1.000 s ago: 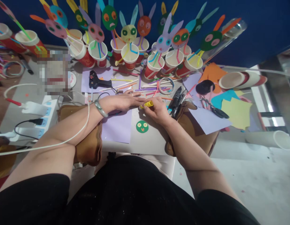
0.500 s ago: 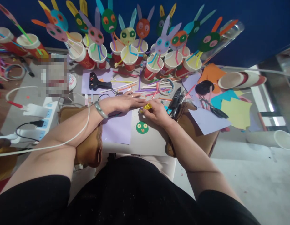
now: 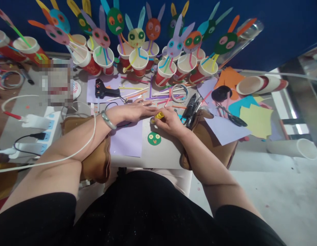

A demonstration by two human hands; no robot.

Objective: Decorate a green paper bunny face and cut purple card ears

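Tabletop point(image 3: 169, 156) across the middle of the frame sits slightly farther left in view than a second ago, along with everything on it, so the camera seems to have swung a little and nothing large has been moved. Rabbit-faced paper cups point(image 3: 140, 72) stand crowded along the top, their arrangement unchanged. The purple sheet point(image 3: 126, 141), left of centre, lies as it did. At centre, the left hand point(image 3: 137, 110) stretches its fingers towards the right hand point(image 3: 171, 121); whether they hold anything I cannot tell. The right hand is pinching, drawn slightly lower than before. Below it, the green paper face point(image 3: 154, 140) lies just apart, untouched. The yellow piece point(image 3: 159, 115), gripped by the right thumb and fingers at centre, has dipped slightly nearer that face, which suggests small, careful fingerwork going on at one spot.
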